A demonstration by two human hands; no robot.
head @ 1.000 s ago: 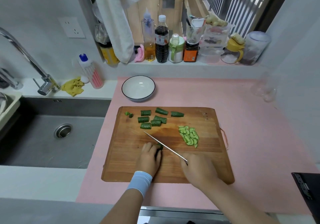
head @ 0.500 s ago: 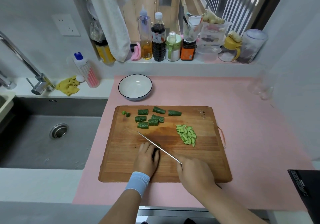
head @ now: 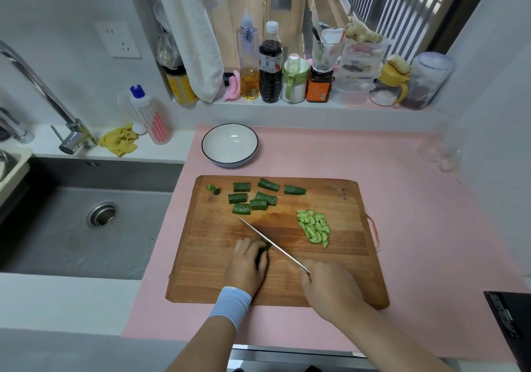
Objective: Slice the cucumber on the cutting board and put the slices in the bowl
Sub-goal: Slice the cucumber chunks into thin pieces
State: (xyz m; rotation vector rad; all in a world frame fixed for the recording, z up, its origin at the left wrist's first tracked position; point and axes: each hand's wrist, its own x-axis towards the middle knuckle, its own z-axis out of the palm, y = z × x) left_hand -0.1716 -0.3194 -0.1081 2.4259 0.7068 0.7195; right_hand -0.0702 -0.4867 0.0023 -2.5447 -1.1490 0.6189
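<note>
The cucumber piece [head: 266,247] is largely hidden beneath the curled fingers of the left hand [head: 247,265], by which it is held down mid-board, and the knife [head: 273,245] handle is covered by the gripping right hand [head: 330,288]. Slices [head: 314,228] are heaped at 2 o'clock of the blade and chunks [head: 255,197] at 12 o'clock, while the bowl [head: 230,157] is set beyond the cutting board [head: 344,271].

I get a single view here: the wide-angle head camera, sitting close above the counter [head: 416,228] and facing forward and steeply down. The cutting board [head: 207,256] fills the centre, the sink [head: 71,242] lies at left, the window ledge [head: 287,106] runs across the top.
</note>
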